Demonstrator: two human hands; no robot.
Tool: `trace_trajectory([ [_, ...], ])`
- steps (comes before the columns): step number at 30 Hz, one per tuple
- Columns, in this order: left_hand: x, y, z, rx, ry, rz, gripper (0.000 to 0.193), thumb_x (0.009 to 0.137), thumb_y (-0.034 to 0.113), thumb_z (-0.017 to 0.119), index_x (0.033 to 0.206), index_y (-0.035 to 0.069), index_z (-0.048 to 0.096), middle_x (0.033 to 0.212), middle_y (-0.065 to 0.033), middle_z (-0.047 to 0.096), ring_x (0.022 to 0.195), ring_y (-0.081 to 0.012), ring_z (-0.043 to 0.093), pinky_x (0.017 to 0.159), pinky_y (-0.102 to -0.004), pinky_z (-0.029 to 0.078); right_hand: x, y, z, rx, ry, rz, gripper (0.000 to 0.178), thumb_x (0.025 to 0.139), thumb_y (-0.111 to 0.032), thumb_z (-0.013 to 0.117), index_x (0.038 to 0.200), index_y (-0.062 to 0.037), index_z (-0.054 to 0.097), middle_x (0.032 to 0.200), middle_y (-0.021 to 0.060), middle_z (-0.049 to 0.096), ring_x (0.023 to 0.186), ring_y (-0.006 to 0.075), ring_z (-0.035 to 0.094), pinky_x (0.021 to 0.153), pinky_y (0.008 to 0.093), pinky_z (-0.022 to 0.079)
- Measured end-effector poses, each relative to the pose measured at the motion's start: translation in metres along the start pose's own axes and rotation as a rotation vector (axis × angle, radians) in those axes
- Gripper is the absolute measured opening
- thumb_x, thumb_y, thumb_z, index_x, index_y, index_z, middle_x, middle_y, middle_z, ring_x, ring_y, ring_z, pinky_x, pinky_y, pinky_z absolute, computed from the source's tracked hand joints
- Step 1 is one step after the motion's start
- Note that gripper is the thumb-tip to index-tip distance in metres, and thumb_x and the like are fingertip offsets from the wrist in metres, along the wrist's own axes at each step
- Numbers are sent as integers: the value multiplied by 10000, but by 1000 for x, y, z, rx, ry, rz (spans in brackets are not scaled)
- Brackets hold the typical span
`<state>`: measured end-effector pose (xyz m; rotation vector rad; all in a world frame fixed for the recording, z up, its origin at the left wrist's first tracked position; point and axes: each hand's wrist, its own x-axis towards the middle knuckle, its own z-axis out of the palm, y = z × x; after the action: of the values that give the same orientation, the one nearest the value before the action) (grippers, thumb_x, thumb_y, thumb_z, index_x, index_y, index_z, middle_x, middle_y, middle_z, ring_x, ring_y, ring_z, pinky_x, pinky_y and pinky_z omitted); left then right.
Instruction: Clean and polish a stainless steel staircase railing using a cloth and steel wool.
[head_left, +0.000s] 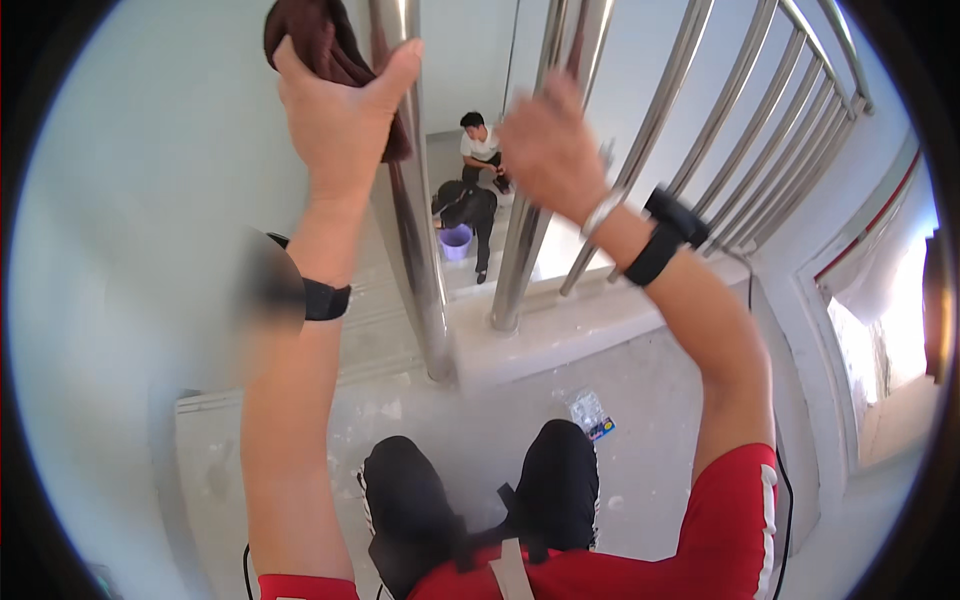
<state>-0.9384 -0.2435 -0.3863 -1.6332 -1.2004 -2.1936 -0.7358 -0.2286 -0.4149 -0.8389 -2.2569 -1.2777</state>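
Observation:
My left hand (pixel 335 120) is raised at the upper left, closed around a dark maroon cloth (pixel 318 40). The cloth bunches above the fingers and hangs down beside a thick metal post (pixel 415 240); my thumb reaches across that post. Motion blurs my right hand (pixel 555 150), up in front of a second metal post (pixel 520 255). Its fingers look bent, but whether they touch the post or hold anything is unclear.
Metal railing bars (pixel 690 95) curve off to the right above a white ledge (pixel 560 335). Below, beyond the posts, are two people, one in a white shirt (pixel 478 146), and a purple bucket (pixel 456 242). A clear plastic wrapper (pixel 585 410) lies by my knees.

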Motion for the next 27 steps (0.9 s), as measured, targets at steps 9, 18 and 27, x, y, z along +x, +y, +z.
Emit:
trace_trajectory([
  [9, -9, 0, 12, -65, -11, -30, 882, 586, 441, 797, 1207, -32, 386, 1163, -150, 486, 1083, -258, 484, 930, -343, 380, -171, -115, 80, 674, -85, -14, 177, 716, -140, 554, 889, -132, 589, 787, -3, 533, 845, 187, 517, 791, 340, 393],
  [18, -8, 6, 8, -62, 19, -22, 850, 648, 358, 792, 1229, -82, 354, 1198, -141, 469, 1115, -205, 455, 984, -307, 323, -121, 33, 61, 521, 441, 1032, 545, 847, -178, 560, 1292, 25, 319, 1221, 243, 426, 1073, 367, 481, 906, 393, 394],
  [27, -10, 11, 16, -142, 9, -33, 833, 656, 356, 784, 1224, -77, 355, 1174, -130, 484, 1093, -193, 469, 980, -295, 324, -286, -102, 145, 830, -150, 1237, 565, 817, -127, 587, 1291, 20, 318, 1144, 236, 478, 1040, 380, 483, 880, 418, 405],
])
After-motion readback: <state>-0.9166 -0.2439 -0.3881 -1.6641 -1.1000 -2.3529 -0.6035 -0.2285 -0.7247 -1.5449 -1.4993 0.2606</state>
